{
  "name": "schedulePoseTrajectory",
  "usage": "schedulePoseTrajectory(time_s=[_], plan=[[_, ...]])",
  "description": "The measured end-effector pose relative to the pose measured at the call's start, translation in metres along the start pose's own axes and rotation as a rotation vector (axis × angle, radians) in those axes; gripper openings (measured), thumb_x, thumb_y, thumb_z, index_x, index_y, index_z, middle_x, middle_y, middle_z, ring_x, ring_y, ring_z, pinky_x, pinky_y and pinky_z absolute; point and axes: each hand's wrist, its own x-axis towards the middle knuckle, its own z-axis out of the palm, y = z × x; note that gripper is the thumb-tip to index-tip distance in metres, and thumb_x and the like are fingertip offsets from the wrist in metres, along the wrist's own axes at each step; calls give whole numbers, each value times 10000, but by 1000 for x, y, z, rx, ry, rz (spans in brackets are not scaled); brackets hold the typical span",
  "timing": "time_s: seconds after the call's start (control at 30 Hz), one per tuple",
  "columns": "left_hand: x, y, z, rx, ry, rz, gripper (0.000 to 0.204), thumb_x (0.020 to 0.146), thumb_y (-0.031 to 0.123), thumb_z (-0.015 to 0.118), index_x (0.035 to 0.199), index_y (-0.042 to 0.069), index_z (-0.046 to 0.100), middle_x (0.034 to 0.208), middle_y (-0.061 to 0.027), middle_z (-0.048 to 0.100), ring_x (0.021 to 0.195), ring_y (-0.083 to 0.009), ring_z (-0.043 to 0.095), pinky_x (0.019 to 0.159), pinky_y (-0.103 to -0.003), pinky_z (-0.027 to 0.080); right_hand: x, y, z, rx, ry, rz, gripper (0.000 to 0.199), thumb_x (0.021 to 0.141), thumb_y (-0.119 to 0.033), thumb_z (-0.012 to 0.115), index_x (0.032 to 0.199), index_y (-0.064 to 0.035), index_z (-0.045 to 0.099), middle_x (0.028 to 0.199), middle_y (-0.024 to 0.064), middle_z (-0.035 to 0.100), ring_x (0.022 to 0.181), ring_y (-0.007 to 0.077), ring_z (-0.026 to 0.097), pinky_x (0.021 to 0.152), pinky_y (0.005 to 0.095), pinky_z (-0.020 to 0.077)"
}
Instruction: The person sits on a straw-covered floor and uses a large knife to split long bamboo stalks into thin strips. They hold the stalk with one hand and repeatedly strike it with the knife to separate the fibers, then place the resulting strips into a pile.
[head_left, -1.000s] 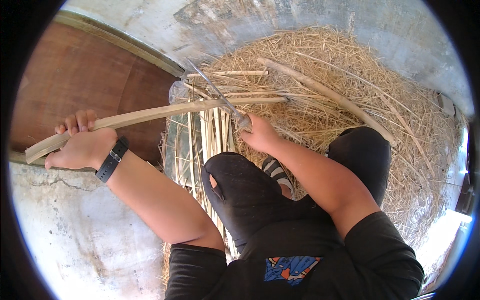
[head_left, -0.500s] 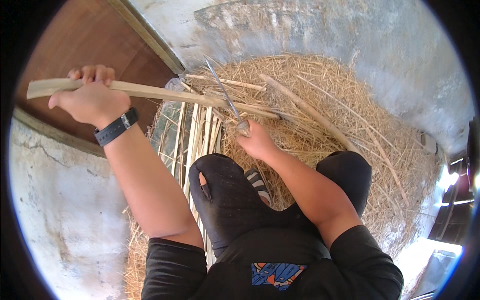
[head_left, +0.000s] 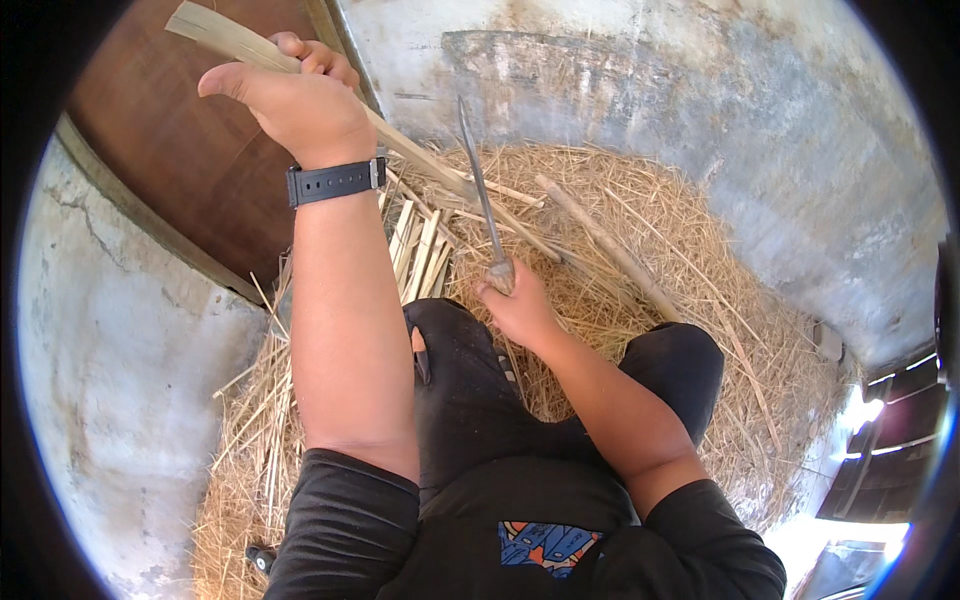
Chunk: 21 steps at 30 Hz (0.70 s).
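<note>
Hands first: the left hand [head_left: 295,105] is up around 11 o'clock, fist wrapped tight round a long pale bamboo strip [head_left: 400,150], with a black wristwatch [head_left: 335,181] on that wrist. That strip runs from the top-left edge of the frame, through the fist, then slants down toward 4 o'clock into the middle of the picture. Right hand [head_left: 520,310] sits pretty much dead centre, fingers clamped round the handle of a knife [head_left: 482,195], whose thin blade points up toward 12 o'clock and crosses the strip just past the left fist; looks like blade and strip are touching where they cross, but I can't say for sure. So the two hands are well apart, each gripping its own thing. Under all that there's a big heap of straw-like shavings [head_left: 690,260] spread over the ground from 1 to 5 o'clock and down past the left knee as well. A bundle of flat split strips [head_left: 420,250] lies between the left forearm and the knife hand, and one thicker stick [head_left: 610,250] rests on the heap at about 2 o'clock. Person's squatting, black trousers, black shirt with a coloured print. Brown wooden panel [head_left: 190,170] at 10 o'clock, rough grey concrete wall [head_left: 720,130] behind the pile.
</note>
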Motion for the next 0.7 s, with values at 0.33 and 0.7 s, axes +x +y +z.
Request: schedulePoseTrajectory(time_s=[0.33,0.7], plan=[[7,-2,-13,72,-9,1,858,821,870,69,833,103,452,605,-4,378,491,-139,292,470,-251,260,-2,40,-14,-95,-56,81,349,834,-203,682,1083,18,577,922,189,658,865,324,640,809,404,481],[17,-8,-10,87,-85,13,892,791,898,71,827,95,456,611,-22,361,501,-150,291,482,-260,267,-10,11,-29,-242,-10,-44,301,843,-212,707,1019,-1,584,846,136,650,789,283,636,743,385,489]])
